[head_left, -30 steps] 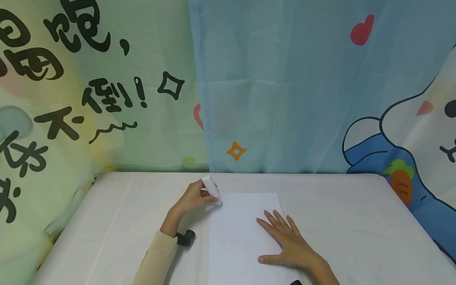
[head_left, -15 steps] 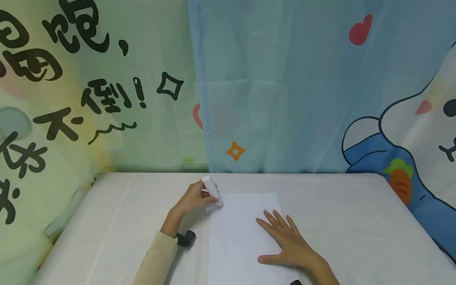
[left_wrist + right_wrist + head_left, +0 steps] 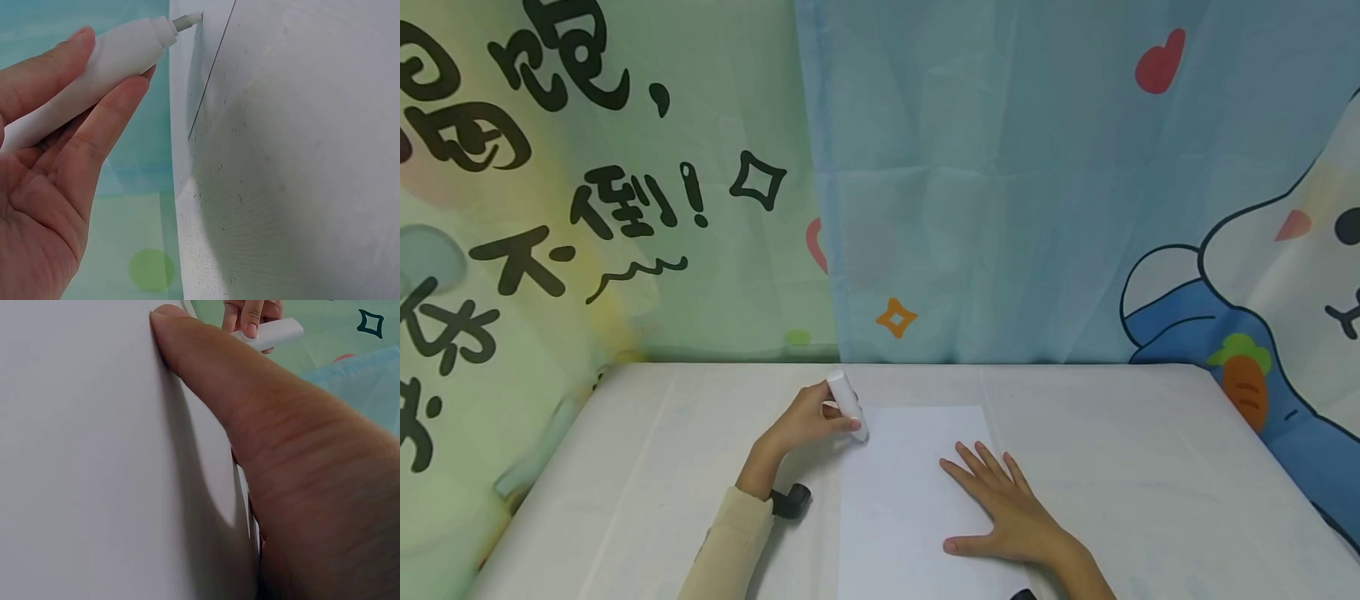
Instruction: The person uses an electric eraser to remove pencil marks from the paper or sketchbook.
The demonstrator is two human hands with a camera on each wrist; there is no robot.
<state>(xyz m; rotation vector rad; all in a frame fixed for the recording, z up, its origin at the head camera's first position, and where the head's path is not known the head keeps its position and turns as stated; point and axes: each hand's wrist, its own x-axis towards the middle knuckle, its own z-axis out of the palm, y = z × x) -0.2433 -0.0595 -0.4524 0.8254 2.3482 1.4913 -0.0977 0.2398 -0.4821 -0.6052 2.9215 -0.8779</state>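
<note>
In the head view my left hand (image 3: 805, 417) pinches a white electric eraser (image 3: 846, 398), its body leaning with the lower end at the upper left corner of a white sheet of paper (image 3: 895, 475). Close up, the left wrist view shows thumb and fingers round the thick white barrel; a grey holder with a pale tip (image 3: 196, 17) sticks out right at the white surface. My right hand (image 3: 1011, 517) lies spread on the right side of the sheet, fingers straight, thumb apart. Its thumb (image 3: 206, 347) fills much of the right wrist view.
A white cloth covers the table (image 3: 1150, 467). Behind it hangs a printed curtain (image 3: 1000, 183) with dark characters and a cartoon rabbit. A black wrist camera (image 3: 792, 502) sits by the left sleeve (image 3: 730, 542).
The electric eraser in my left hand has shifted slightly down along the sheet's left edge. My right hand stays in place.
</note>
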